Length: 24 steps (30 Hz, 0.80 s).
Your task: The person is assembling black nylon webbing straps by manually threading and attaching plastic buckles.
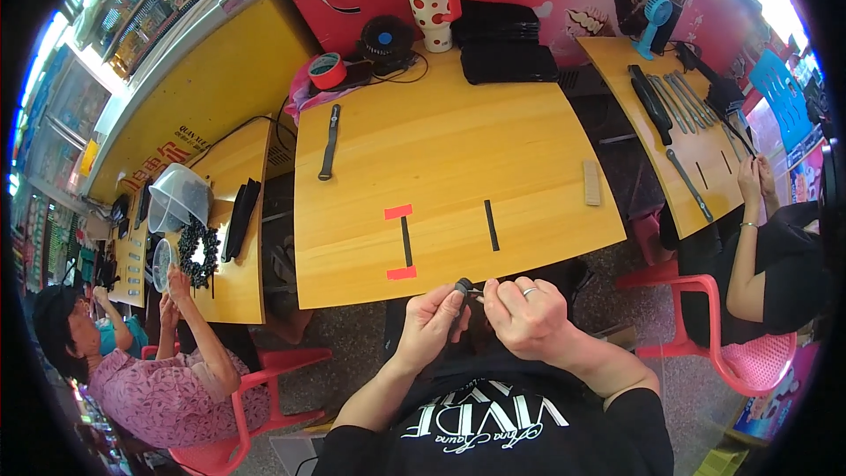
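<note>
Just past the near edge of the wooden table (458, 137), my two hands are close together. My left hand (434, 324) is closed round a dark grey, rounded piece (463, 287) that looks like the end of a strap. Beside it, my right hand (529, 316) is closed in a pinch, a ring on one finger. A thin, pale, metal-looking bit shows between the hands; what the right fingers grip is mostly hidden. On the table lie a black strip (406, 241) with red tape at both ends, another black strip (491, 226) and a dark strap (330, 143).
A beige block (591, 182) lies by the right edge. At the back stand a spotted tumbler (432, 13), a black fan (385, 40), a red tape roll (327, 71) and stacked black trays (508, 63). Co-workers sit at side tables, left (159, 388) and right (758, 264).
</note>
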Available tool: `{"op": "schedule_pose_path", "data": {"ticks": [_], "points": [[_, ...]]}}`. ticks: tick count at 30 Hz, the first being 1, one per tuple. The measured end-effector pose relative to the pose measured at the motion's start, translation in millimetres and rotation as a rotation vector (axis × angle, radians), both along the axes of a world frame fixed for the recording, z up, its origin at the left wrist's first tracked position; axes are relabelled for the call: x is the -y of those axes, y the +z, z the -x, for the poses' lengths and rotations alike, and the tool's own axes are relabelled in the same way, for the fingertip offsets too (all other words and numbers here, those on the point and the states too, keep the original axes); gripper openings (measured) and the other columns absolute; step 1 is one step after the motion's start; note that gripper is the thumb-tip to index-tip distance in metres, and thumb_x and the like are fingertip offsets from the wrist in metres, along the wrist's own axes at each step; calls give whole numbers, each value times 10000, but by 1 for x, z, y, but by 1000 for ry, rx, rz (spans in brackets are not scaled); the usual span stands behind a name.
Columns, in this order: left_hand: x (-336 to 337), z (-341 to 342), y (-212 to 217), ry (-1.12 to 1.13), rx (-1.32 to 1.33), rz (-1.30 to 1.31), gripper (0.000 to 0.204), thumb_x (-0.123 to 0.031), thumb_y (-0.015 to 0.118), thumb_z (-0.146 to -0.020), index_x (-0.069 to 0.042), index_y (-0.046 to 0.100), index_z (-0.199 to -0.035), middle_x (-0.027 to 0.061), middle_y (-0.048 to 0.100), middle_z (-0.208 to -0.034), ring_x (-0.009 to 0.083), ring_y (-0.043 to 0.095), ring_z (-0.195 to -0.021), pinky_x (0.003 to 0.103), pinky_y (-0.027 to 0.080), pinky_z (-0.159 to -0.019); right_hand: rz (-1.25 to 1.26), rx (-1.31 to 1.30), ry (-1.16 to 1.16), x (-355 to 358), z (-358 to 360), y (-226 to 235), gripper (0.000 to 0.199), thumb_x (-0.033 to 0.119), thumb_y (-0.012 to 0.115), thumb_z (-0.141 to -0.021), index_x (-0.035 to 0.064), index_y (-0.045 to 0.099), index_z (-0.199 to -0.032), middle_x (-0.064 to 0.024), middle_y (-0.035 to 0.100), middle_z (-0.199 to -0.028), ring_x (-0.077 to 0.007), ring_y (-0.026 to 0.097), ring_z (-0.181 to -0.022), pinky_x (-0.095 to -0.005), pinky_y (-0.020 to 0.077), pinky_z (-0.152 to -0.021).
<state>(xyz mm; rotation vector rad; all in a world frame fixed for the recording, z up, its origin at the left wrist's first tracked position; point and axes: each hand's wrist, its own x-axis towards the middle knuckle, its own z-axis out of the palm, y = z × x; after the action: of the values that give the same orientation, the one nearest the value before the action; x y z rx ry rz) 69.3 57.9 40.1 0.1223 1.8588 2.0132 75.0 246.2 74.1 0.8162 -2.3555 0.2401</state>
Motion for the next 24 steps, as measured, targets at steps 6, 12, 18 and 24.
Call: {"op": "schedule_pose_path", "data": {"ticks": [6, 12, 18, 24], "points": [[-1, 1, -10, -53, 23, -286, 319, -264, 473, -1032, 12, 633, -1054, 21, 591, -726, 73, 522, -572, 201, 421, -523, 31, 14, -1, 4, -3, 8, 269, 92, 643, -676, -50, 641, -905, -38, 480, -656, -157, 508, -535, -277, 340, -443], [-3, 2, -14, -34, 108, -421, 391, -325, 465, -1029, 27, 626, -1084, 40, 594, -728, 92, 519, -559, 208, 421, -520, 94, 20, -22, 2, -5, 9, 301, 73, 667, -653, -63, 639, -919, -50, 489, -664, -167, 515, -530, -286, 358, -443], [-5, 1, -14, -31, 131, -456, 388, -327, 464, -1028, 23, 631, -1051, 44, 591, -724, 92, 514, -555, 205, 414, -513, 113, 45, -51, 4, -5, 1, 261, 96, 624, -701, -42, 647, -921, -44, 524, -701, -151, 550, -585, -263, 366, -464], [-4, 1, -13, -14, 133, -430, 382, -328, 464, -1028, 17, 630, -1011, 46, 590, -722, 89, 512, -555, 203, 413, -511, 121, 71, -50, 5, -6, 2, 269, 95, 627, -695, -41, 645, -927, -47, 533, -707, -154, 555, -589, -269, 376, -466]]}}
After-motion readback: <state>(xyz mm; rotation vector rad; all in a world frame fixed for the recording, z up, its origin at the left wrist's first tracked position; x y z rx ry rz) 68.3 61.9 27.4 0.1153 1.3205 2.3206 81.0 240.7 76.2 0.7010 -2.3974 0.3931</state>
